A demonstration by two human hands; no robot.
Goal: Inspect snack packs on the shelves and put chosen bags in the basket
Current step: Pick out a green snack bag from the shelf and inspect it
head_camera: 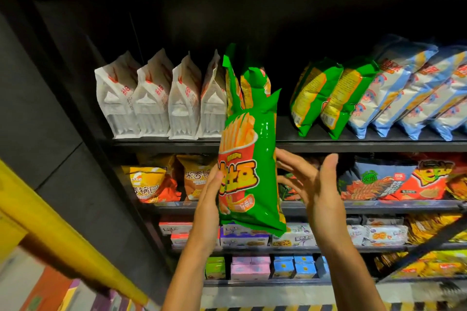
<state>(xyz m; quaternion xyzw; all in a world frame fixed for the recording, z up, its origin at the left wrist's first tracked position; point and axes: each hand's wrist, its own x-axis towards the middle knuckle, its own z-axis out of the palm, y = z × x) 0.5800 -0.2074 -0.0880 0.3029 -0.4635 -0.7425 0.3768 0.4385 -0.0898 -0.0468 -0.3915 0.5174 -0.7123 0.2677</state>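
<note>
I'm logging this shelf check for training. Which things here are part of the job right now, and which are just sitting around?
In the job:
green fries bag, upright between both hands
left hand, holding its left edge
right hand, fingers spread at its right side

Just sitting there:
white pouches, standing on the shelf
blue bags, leaning
small cartons on the lowest shelf

Glossy film, matt shelving

Green snack bag (250,171) is shiny plastic film; black shelf (328,145) at three o'clock looks matt.
</note>
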